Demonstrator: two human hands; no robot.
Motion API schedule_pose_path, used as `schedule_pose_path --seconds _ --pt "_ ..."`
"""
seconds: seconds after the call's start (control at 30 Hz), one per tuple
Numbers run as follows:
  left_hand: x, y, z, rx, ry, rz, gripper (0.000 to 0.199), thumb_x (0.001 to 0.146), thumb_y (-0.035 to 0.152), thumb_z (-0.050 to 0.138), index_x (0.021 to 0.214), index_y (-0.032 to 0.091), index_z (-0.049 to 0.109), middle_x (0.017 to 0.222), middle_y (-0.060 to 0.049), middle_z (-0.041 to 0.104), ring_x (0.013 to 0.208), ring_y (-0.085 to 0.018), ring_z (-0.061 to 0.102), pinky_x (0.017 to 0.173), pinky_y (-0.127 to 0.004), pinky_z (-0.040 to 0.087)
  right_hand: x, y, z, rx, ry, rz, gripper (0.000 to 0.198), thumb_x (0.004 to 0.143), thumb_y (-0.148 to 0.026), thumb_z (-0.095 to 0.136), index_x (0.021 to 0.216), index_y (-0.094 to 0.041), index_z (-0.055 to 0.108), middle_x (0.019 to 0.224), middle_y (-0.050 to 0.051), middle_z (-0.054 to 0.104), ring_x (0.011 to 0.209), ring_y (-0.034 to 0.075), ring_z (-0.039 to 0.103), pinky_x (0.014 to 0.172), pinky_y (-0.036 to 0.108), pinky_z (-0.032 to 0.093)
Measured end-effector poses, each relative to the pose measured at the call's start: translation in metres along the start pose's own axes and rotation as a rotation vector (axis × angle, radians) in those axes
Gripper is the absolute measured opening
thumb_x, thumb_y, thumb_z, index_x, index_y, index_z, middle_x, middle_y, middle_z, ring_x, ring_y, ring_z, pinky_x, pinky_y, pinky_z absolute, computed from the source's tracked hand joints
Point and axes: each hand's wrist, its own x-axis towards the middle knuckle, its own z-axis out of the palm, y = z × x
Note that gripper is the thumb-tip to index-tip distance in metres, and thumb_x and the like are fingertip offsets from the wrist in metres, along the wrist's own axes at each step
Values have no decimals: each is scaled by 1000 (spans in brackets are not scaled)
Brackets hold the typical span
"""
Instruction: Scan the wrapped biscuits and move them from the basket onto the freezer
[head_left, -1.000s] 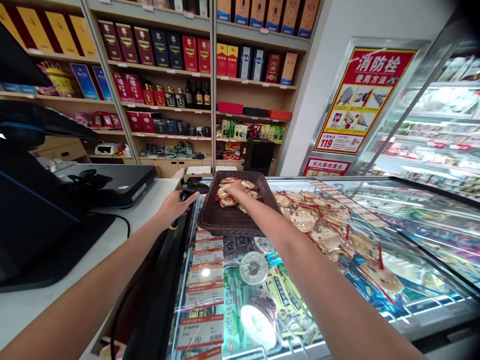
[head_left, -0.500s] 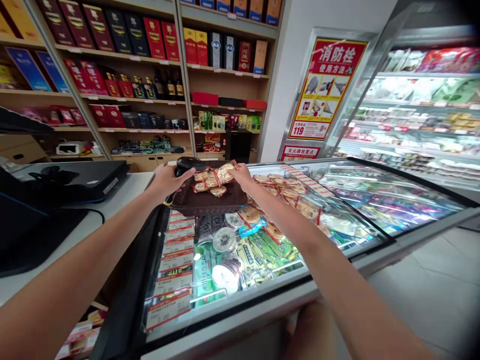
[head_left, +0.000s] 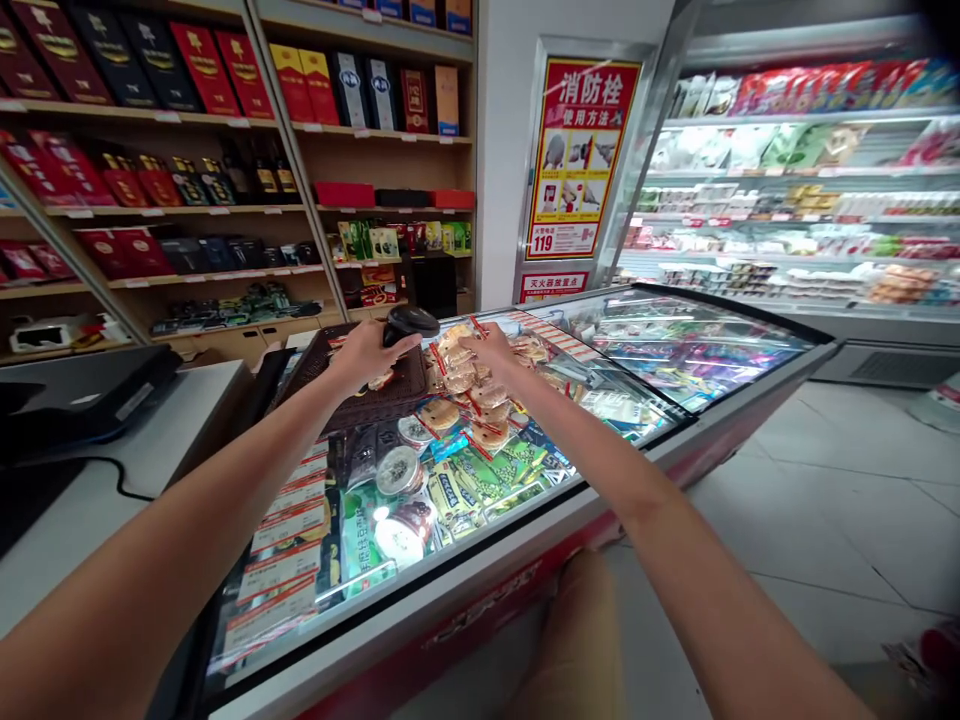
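Note:
My left hand (head_left: 367, 352) is wrapped round a black handheld scanner (head_left: 411, 322), over a dark brown woven basket (head_left: 319, 372). A few packets show inside the basket, partly hidden by that hand. To the right, my right hand (head_left: 491, 348) grips a clear packet of round flat biscuits (head_left: 454, 348) with red edging. It hangs over a heap of similar packets (head_left: 489, 432) lying on the glass top of a chest freezer (head_left: 600, 360). My fingers cover part of the held packet.
Ice-cream tubs (head_left: 399, 470) and green packs show through the freezer glass. Price labels (head_left: 274, 580) line its left side. A counter (head_left: 187, 400) with a dark flat device (head_left: 90, 400) stands left. Boxed goods fill shelves behind; a lit chiller (head_left: 795, 200) is at right.
The view has swung to the right. My right hand has carried the biscuit packet from above the basket to the heap on the glass. My left hand keeps the scanner near the basket.

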Motion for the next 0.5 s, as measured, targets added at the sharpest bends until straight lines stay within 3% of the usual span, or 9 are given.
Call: schedule_pose_path --seconds 0.27,0.5 --pt "2 0 12 -86 -58 -54 51 78 68 56 60 20 56 61 -5 64 56 -19 58 52 -29 34 7 7 -5 30 22 42 42 68 -39 69 99 -24 44 101 1 58 81 17 58 68 29 49" --pt "-5 -1 11 -154 -84 -150 53 76 73 55 69 20 62 61 -4 66 57 -20 60 50 -28 35 10 17 -4 -17 35 32 44 67 -42 69 101 -24 47 96 0 57 83 18 56 72 29 47"
